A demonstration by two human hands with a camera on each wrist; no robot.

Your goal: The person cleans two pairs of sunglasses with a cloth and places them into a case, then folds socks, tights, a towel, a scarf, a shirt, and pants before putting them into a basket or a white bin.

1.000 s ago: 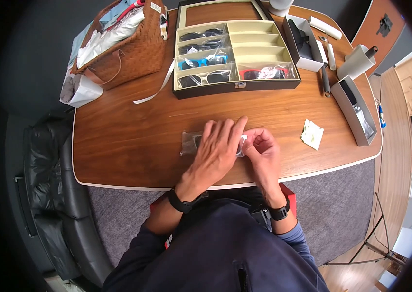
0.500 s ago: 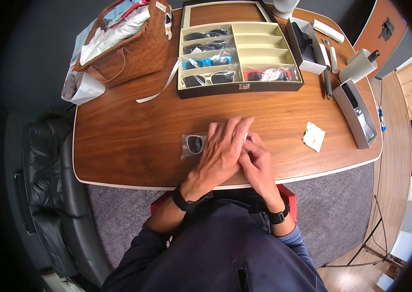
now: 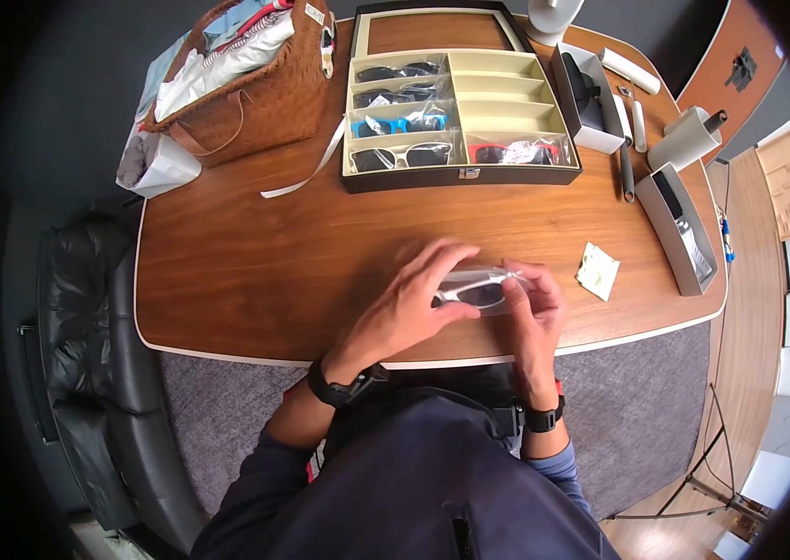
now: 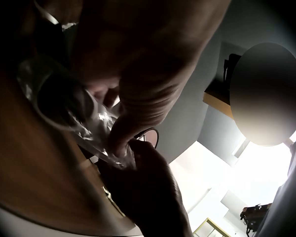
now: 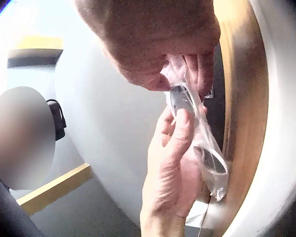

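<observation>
White-framed sunglasses (image 3: 481,295) in a clear plastic bag are held between my two hands, over the front of the wooden table. My left hand (image 3: 411,301) grips the bagged sunglasses from the left, thumb along the near side and fingers on the far side. In the right wrist view, the left thumb (image 5: 183,131) presses by one dark lens (image 5: 181,98), and the other lens (image 5: 213,160) hangs lower in the bag. My right hand (image 3: 537,313) pinches the bag's right end, its fingertips partly hidden by the plastic.
Beyond the hands stands an open display case (image 3: 465,177) with several bagged sunglasses in its compartments. A small white packet (image 3: 598,272) lies to the right, near a grey tray (image 3: 694,257). A woven basket (image 3: 264,112) of cloth stands at back left; a white ribbon (image 3: 311,173) lies beside it.
The bagged sunglasses have shifted right, off the spot where they lay. My left hand has moved from lying over them to gripping them, and the right hand has moved slightly right.
</observation>
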